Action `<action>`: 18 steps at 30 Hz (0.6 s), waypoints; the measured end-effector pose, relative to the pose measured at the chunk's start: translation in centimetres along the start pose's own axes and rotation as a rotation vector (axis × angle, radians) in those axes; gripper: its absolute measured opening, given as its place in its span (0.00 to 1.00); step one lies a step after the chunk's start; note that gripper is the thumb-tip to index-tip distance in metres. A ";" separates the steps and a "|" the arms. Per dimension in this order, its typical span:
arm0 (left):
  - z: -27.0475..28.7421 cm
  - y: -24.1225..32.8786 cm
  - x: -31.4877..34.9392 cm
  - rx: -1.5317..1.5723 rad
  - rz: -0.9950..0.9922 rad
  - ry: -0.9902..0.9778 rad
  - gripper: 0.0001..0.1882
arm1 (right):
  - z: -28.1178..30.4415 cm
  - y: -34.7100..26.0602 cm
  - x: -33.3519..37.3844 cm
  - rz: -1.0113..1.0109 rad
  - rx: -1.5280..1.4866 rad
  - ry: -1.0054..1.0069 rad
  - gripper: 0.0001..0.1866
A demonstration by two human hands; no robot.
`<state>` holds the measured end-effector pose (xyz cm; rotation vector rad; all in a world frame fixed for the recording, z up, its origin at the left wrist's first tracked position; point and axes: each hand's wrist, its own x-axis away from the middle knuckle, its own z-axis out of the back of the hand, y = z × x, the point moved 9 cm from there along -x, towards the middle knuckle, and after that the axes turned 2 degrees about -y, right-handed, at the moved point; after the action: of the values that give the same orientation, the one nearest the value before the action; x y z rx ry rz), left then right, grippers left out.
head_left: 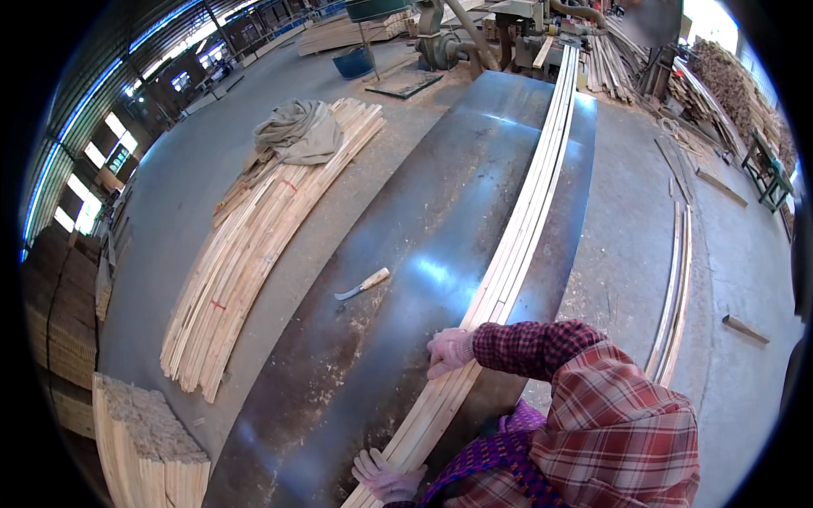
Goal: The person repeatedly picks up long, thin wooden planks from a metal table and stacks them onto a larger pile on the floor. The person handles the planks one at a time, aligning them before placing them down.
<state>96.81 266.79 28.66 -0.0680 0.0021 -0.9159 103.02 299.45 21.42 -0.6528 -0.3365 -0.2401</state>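
Several long, pale wooden strips (pixel 517 245) lie side by side along a dark metal table (pixel 364 245), stretching from its near edge to its far end. My right hand (pixel 449 352), in a pale pink glove, is closed over the strips partway along, fingers curled at their left edge. Nearer to me, my left hand (pixel 388 477), gloved too, rests on the same strips with its fingers spread. A knife (pixel 362 284) with a curved blade and light wooden handle lies on the table left of the strips. Wood shavings are scattered around it.
Left of the table, a stack of wooden strips (pixel 254 254) carries a crumpled grey cloth (pixel 298 132). A bundle of boards (pixel 148 449) stands at lower left. Machinery (pixel 436 38) and a blue bucket (pixel 353 63) are at the far end. Loose strips (pixel 676 288) lie on the floor at right.
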 end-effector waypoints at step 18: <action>-2.2 -3.3 1.9 0.253 0.131 -0.396 0.63 | -5.4 -8.7 5.2 0.276 0.656 -0.091 0.70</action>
<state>95.27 263.18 26.72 -0.0134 -0.4716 -0.7540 106.30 288.79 24.14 -0.0565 -0.3819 0.1657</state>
